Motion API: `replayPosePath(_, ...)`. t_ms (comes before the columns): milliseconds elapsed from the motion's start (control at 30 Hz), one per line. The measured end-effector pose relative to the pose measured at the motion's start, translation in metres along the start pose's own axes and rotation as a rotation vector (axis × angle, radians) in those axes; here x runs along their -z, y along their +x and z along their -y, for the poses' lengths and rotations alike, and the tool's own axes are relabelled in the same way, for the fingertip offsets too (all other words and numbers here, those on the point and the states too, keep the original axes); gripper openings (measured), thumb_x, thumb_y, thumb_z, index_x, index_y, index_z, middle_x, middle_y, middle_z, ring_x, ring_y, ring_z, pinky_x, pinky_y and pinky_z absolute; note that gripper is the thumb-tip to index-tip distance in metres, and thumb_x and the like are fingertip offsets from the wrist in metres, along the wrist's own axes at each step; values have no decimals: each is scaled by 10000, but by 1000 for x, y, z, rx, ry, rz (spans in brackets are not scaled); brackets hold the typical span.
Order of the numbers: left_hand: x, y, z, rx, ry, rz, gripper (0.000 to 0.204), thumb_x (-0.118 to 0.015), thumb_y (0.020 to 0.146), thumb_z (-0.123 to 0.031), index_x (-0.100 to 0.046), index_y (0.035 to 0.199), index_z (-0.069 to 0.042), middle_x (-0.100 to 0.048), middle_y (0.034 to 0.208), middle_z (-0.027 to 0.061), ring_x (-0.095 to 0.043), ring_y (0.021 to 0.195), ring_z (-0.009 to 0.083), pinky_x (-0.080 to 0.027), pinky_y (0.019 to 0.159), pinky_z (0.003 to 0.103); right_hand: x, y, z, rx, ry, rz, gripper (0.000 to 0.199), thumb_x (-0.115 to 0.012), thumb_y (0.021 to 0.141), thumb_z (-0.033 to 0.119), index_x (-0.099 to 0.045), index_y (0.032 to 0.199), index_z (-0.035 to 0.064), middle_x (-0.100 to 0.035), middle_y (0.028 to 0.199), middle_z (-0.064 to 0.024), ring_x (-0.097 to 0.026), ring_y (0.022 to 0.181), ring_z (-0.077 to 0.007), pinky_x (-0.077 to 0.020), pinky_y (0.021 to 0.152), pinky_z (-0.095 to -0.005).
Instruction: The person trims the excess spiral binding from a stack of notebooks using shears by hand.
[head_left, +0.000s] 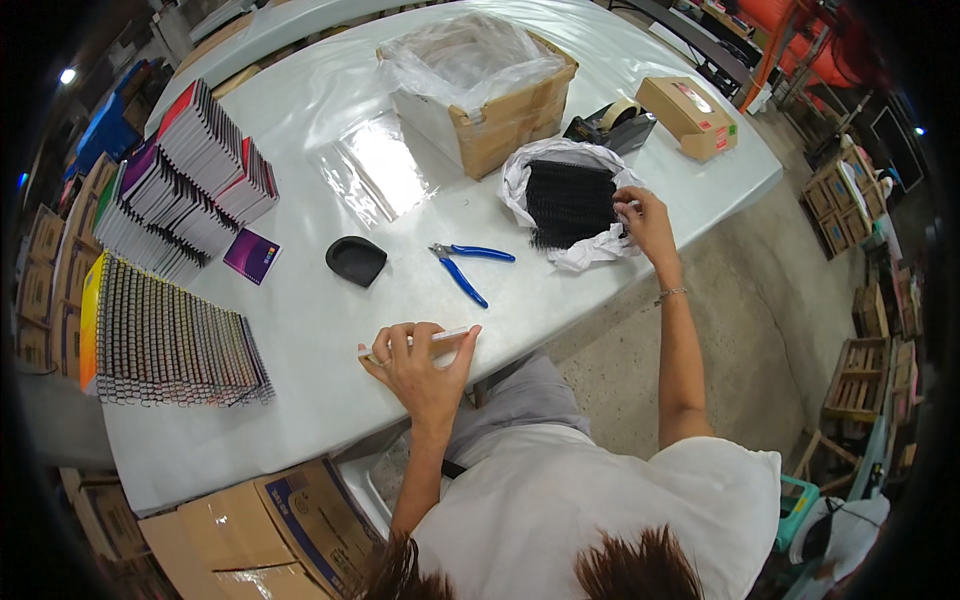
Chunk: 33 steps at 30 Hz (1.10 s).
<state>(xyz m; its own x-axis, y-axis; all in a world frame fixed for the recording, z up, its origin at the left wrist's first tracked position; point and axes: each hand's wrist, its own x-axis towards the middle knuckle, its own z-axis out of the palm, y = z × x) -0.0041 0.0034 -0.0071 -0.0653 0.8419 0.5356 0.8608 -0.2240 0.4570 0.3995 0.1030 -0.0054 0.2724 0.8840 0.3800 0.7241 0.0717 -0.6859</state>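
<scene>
Using the blue-handled cutters [464,281] as ref pt on the worktop [310,340]. From my end, L hand [428,375] is on the near side of the cutters, fingers clamped on a small flat block [447,342], approx. pad-sized, seen nearly edge-on w/ a pale top edge and brownish face; thumb at its R end, other fingers over the far side. I'd guess it's light, fairly stiff as a stack, but sheets could fan or slip if squeezed unevenly; best hold = both faces near an edge, flat pressure. R hand [645,220] is R of and beyond the cutters, at the R edge of a bunch of black coils [572,200] sitting in crumpled white paper [600,248]. R fingers bent, close tog.; can't tell if they're pinching a coil. Coils prob. v. light, springy, easy to tangle or bend out of shape; I'd pinch one near its end, gently, and draw it clear lengthwise, no yanking. Paper's soft and would likely shift w/ a drag. Black rounded holder [356,260] is L of the cutters; spiral-bound notebooks [180,340] farther L, wire edges showing, prob. snaggy, so grip covers, not coils.
</scene>
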Motion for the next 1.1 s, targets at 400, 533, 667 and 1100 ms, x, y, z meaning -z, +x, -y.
replayPosePath(400, -7, -4, 1, -22, -35, -32, 299, -907, 689, -335, -691, 866, -229, -550, 1038, -11, -464, 1188, 263, -215, 1123, 620, 11, 0, 43, -23, 459, -168, 191, -698, 971, 59, -705, 1153, 0, -712, 996, -40, -646, 849, -107, -538, 794, -260)
replayPosePath(533, -10, 0, 3, -20, -55, -40, 297, -890, 693, -368, -697, 878, -239, -556, 1034, -24, -480, 1171, 254, -196, 1128, 681, 4, -2, 18, -67, 480, -23, 188, -716, 956, 47, -702, 1138, 3, -691, 1006, -28, -648, 887, -97, -554, 824, -257)
replayPosePath(667, -10, 2, 3, -22, -52, -60, 298, -874, 706, -400, -692, 880, -241, -558, 1027, -30, -488, 1153, 249, -186, 1129, 709, 0, -4, 10, -272, 1032, -2, 234, -709, 984, 86, -664, 1207, 35, -686, 1092, -48, -686, 915, -142, -586, 878, -279)
replayPosePath(1100, 0, -2, 8, -47, -74, -71, 310, -919, 661, -324, -685, 836, -220, -563, 1018, -31, -462, 1173, 253, -203, 1150, 605, -15, -1, 6, -250, 1798, 70, 236, -610, 1048, 123, -607, 1269, 42, -630, 1277, -121, -638, 1163, -244, -513, 1119, -412)
